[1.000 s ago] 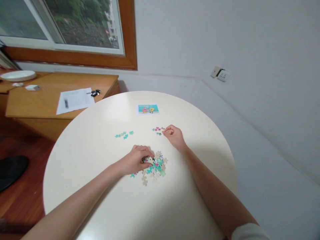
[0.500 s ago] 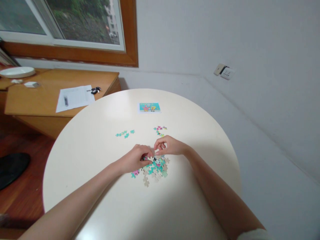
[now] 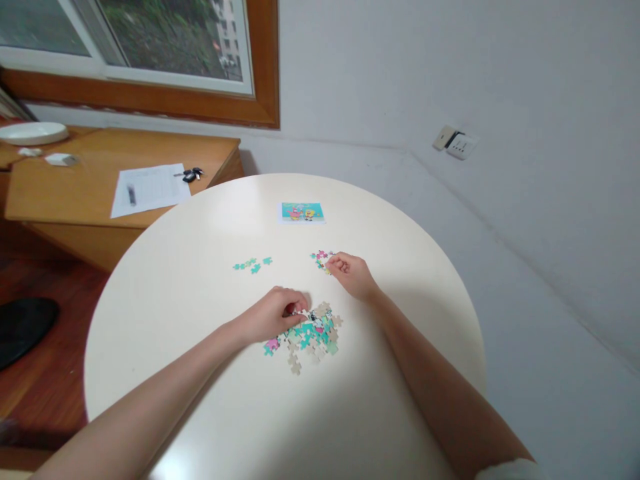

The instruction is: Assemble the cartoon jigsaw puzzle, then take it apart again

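A loose heap of jigsaw puzzle pieces (image 3: 310, 337), turquoise, pink and plain backing-side grey, lies on the round cream table (image 3: 225, 413). My left hand (image 3: 280, 312) rests at the heap's left upper edge, its fingers curled and apart from the thumb, with pieces showing beneath. Farther up, my right hand (image 3: 351, 273) is closed in a pinch at a small curved group of joined pieces (image 3: 321, 257). Its fingertips cover part of this group, and the piece between them is mostly hidden. Left of it lies another small turquoise group (image 3: 246, 265).
Toward the table's far edge lies a picture card (image 3: 303, 212) with pink and yellow cartoon figures. A wooden desk (image 3: 95, 153) at the back left holds paper (image 3: 153, 190), keys (image 3: 191, 175) and a white dish (image 3: 33, 133). Walls stand behind and to the right.
My right hand has moved from beside my left hand at the heap, up and right to the curved group. My left hand has stayed at the heap. The view has shifted slightly.
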A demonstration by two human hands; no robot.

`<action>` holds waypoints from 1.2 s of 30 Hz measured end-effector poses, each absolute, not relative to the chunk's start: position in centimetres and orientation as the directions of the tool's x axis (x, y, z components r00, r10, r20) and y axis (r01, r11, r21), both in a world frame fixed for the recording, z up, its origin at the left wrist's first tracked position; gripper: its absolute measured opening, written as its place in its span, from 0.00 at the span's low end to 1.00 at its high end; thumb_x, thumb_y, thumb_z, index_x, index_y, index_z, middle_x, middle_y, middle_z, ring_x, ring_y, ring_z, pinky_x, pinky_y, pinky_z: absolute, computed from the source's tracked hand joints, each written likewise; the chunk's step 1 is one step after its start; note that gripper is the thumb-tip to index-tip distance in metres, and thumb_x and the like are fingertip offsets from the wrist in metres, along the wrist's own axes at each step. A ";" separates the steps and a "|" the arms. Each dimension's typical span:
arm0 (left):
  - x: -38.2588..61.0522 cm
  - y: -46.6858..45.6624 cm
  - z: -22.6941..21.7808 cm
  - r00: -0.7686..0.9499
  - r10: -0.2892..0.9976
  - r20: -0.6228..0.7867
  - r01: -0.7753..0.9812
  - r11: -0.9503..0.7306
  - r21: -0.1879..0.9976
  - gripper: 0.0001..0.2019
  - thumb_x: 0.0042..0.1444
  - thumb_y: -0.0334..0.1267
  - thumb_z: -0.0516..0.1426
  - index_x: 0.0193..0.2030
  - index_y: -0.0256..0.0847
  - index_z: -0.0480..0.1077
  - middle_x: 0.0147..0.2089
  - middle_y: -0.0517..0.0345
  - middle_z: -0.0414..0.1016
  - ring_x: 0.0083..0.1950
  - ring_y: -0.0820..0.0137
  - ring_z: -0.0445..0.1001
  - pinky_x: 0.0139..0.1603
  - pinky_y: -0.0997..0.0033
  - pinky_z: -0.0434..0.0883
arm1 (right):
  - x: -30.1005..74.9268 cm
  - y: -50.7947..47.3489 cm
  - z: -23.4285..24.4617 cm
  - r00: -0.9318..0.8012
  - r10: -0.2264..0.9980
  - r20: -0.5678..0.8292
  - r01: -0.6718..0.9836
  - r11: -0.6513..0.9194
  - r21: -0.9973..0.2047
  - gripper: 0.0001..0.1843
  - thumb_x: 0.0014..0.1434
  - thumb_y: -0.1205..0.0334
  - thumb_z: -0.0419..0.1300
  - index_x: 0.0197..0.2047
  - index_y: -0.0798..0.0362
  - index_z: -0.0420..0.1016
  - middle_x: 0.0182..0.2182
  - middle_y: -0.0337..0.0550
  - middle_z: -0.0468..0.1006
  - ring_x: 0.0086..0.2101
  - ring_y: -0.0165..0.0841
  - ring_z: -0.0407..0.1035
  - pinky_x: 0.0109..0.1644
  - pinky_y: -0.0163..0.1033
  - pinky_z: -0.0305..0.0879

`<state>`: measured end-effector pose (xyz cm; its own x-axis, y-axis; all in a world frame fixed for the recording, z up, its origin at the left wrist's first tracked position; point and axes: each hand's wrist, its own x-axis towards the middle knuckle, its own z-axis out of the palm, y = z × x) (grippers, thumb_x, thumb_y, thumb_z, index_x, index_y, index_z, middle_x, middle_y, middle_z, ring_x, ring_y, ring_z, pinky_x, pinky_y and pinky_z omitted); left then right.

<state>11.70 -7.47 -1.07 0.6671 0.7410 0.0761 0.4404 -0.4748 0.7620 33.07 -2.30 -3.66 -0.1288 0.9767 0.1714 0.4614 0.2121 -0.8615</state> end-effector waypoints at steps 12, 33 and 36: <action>11.7 -7.4 -1.4 0.608 0.794 0.012 0.347 -0.280 0.895 0.03 0.53 0.33 0.53 0.30 0.37 0.66 0.25 0.62 0.67 0.26 0.76 0.65 0.27 0.77 0.62 | 33.1 -2.2 -3.8 -0.096 0.969 0.226 0.439 0.245 -0.864 0.15 0.51 0.49 0.57 0.31 0.54 0.70 0.22 0.38 0.71 0.23 0.28 0.64 0.28 0.34 0.60; 11.1 -7.1 -1.0 0.333 0.808 0.486 0.383 -0.587 0.713 0.07 0.55 0.35 0.56 0.28 0.40 0.74 0.28 0.59 0.68 0.32 0.72 0.67 0.34 0.71 0.64 | 29.7 -5.1 -1.1 -0.499 0.866 -0.015 0.329 0.174 -0.928 0.22 0.56 0.46 0.53 0.22 0.55 0.68 0.18 0.37 0.68 0.21 0.25 0.60 0.26 0.32 0.58; 11.2 -7.3 -1.2 0.362 0.772 0.523 0.384 -0.634 0.671 0.07 0.56 0.33 0.55 0.29 0.39 0.73 0.29 0.58 0.68 0.33 0.72 0.67 0.34 0.72 0.65 | 29.6 -5.1 -1.0 -0.487 0.873 -0.028 0.260 0.115 -0.959 0.20 0.51 0.44 0.58 0.26 0.55 0.70 0.19 0.37 0.70 0.22 0.26 0.63 0.28 0.33 0.61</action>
